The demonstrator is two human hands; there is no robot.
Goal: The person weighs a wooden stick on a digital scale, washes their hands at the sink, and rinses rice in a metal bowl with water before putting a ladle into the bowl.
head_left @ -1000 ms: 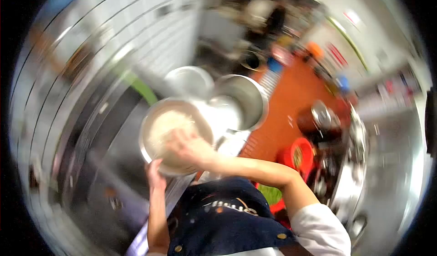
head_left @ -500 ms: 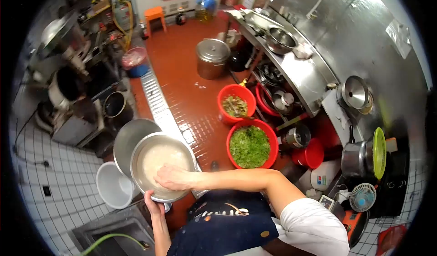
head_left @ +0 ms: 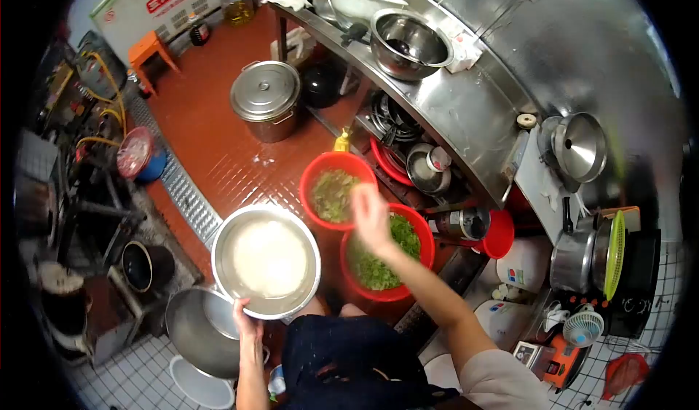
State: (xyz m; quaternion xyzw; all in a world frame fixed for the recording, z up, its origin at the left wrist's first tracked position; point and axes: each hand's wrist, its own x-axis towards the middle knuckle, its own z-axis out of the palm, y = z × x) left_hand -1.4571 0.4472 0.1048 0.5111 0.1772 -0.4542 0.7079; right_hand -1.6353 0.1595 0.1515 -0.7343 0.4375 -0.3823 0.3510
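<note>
My left hand (head_left: pixel 249 322) grips the near rim of a steel bowl (head_left: pixel 224 268), its thumb over the edge. Pale, whitish grains in cloudy liquid (head_left: pixel 271 258) fill the middle of the bowl. My right hand (head_left: pixel 371 219) is out over two red tubs, smeared by motion, so its fingers and anything in them cannot be made out. The nearer red tub (head_left: pixel 428 244) holds chopped bright green leaves (head_left: pixel 378 271). In the farther red tub (head_left: pixel 307 199) lie duller, yellowish-green vegetables (head_left: pixel 333 195).
Below the bowl stands a large deep metal pot (head_left: pixel 193 337) beside a white plastic basin (head_left: pixel 200 392). A lidded steel stockpot (head_left: pixel 266 100) is on the red floor. The steel counter (head_left: pixel 466 122) runs along the right; stove equipment (head_left: pixel 80 250) lines the left.
My right hand has left the pale contents of the bowl and swung right over the red tubs. My left hand still holds the bowl. The camera view has turned right.
</note>
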